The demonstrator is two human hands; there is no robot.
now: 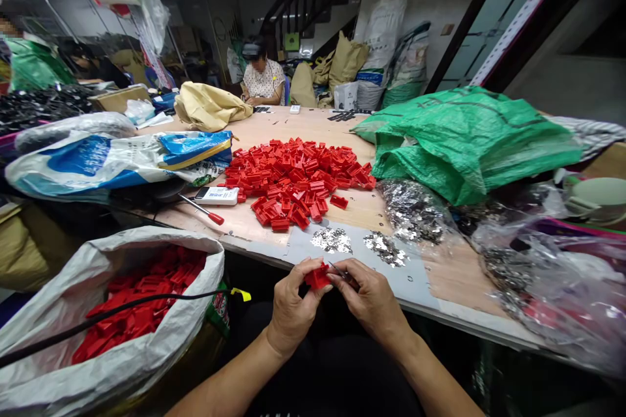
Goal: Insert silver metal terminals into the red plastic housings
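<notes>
The left hand [292, 303] pinches a small red plastic clip [317, 277] against the right hand [368, 294], which grips a thin silver metal piece [338, 269] (2 hands together, steadying fine work), with a heap of red clips [293, 176] within easy reach on the pale wooden table [352, 208].

Bright red plastic parts [298, 182] heap at the middle of the tan wooden bench [359, 212]. A green woven sack [469, 143] lies along its right edge, with glittering silver metal clips [413, 212] just before it, and a white-and-blue plastic bag [98, 159] lies along its left edge. Past the far edge, a co-worker's white blouse [261, 78] has dark speckles.
</notes>
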